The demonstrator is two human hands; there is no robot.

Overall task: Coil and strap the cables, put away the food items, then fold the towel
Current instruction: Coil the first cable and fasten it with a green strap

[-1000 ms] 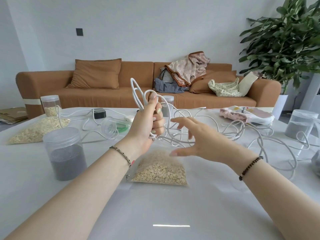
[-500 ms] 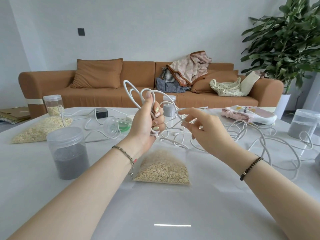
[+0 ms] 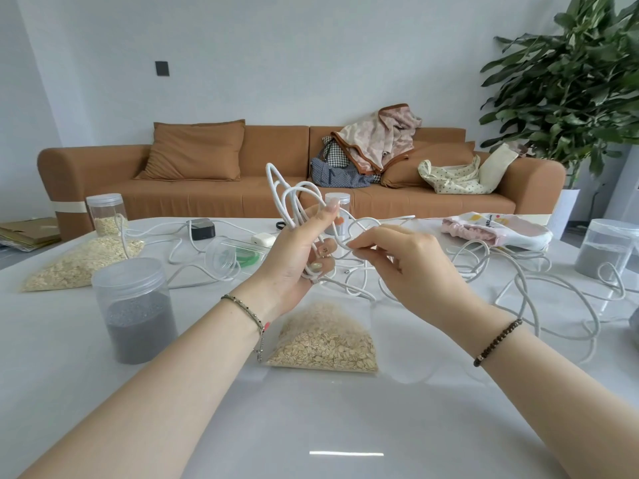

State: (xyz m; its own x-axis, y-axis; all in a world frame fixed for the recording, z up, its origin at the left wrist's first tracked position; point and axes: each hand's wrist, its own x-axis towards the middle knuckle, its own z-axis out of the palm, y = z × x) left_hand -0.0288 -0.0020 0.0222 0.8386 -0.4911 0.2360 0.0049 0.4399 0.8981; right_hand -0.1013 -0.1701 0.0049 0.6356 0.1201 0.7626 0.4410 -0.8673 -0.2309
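My left hand (image 3: 297, 257) grips several loops of a white cable (image 3: 288, 198) that stick up above the fist. My right hand (image 3: 411, 267) pinches the same cable just right of the left hand's fingers. The rest of that cable lies tangled on the white table (image 3: 311, 426) to the right (image 3: 518, 288). A bag of oats (image 3: 325, 344) lies below my hands, and another oat bag (image 3: 79, 261) sits at the left. A pink and white towel (image 3: 498, 229) lies at the back right.
A lidded jar of grey grain (image 3: 135, 309) stands at the left, an oat jar (image 3: 105, 214) behind it, another grey jar (image 3: 605, 250) at the right. A black adapter (image 3: 202, 229), a white charger (image 3: 262, 239) and a tipped clear jar (image 3: 224, 257) lie mid-table. A brown sofa (image 3: 242, 174) stands beyond.
My right hand moved in from open and reaching to pinching the cable next to the left hand. My left hand kept its grip on the loops, which now stand higher.
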